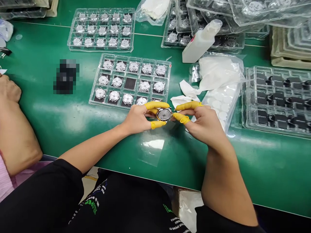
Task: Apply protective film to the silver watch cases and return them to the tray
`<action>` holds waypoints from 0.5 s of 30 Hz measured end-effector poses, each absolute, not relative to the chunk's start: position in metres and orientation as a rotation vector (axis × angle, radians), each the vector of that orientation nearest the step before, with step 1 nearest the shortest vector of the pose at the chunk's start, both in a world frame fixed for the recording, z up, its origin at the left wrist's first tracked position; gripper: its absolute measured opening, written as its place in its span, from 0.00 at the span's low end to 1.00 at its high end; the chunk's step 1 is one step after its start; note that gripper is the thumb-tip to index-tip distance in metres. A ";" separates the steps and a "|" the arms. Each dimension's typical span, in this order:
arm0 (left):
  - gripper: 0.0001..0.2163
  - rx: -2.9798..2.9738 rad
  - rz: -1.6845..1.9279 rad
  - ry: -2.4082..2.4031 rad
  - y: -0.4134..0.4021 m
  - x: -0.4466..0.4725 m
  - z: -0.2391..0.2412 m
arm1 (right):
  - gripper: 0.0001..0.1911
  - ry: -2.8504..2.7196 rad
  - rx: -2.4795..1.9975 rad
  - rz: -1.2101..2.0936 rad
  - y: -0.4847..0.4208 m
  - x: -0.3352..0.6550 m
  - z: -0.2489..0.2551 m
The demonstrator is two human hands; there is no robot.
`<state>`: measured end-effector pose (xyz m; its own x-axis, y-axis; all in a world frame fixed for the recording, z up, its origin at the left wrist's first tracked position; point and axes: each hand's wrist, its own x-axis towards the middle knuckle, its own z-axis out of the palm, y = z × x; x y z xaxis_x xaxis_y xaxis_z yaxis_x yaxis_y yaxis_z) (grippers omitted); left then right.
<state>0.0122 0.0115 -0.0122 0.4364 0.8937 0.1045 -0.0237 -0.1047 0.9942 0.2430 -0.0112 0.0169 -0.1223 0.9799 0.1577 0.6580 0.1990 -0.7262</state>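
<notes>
Well, both hands meet at the middle of the front edge of the table [48, 129]; the left hand [137, 118] and the right hand [201, 124] pinch a round watch case [164, 114] between them, held up off the table; yellow finger cots [156, 105] cover the fingertips that grip its rim from either side, two showing on each hand; the case has a warm gold-toned edge around a silver centre, and it sits just in front of the lower right corner of a clear plastic tray [93, 100].

That tray holds rows of similar silver watch pieces in black-lined slots, with one slot in the middle row showing only its dark lining; a second clear tray [70, 42] of silver pieces lies beyond it; further stacked trays [170, 40] lie at the far edge, with a white plastic bottle [201, 42] lying on them.

To the right, a crumpled white cloth [218, 72] lies beside a sheet of round white stickers [220, 108], near the right hand; farther right, a clear tray of black parts [274, 98] rests on the table; a small sheet of clear film [152, 149] lies below the hands; at the left edge, a co-worker's bare arm [17, 136] rests on the table, well apart from both hands; a pixelated patch [66, 76] hides whatever lies there.
</notes>
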 end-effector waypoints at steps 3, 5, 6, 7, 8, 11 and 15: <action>0.27 1.320 0.898 0.857 0.014 0.013 -0.013 | 0.03 -1.960 -1.501 0.468 -0.012 0.242 0.013; 0.29 1.206 0.838 0.893 0.017 0.014 -0.011 | 0.03 -2.016 -1.466 0.338 -0.013 0.239 0.017; 0.30 1.163 0.809 0.906 0.018 0.014 -0.009 | 0.03 -2.034 -1.443 0.296 -0.014 0.238 0.020; 0.30 1.135 0.789 0.917 0.019 0.014 -0.008 | 0.03 -2.039 -1.419 0.287 -0.015 0.237 0.025; 0.30 1.126 0.779 0.927 0.020 0.013 -0.006 | 0.01 -2.015 -1.388 0.325 -0.016 0.237 0.030; 0.29 1.187 0.791 0.968 0.019 0.013 -0.003 | 0.09 -1.677 -1.240 0.631 -0.019 0.235 0.042; 0.28 1.275 0.778 0.949 0.016 0.013 -0.004 | 0.14 -1.265 -1.258 0.933 -0.020 0.223 0.036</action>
<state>0.0133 0.0160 -0.0035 0.4242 0.8936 -0.1467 0.0316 0.1473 0.9886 0.2230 -0.0196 0.0358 0.1296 0.9795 0.1542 0.1423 0.1355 -0.9805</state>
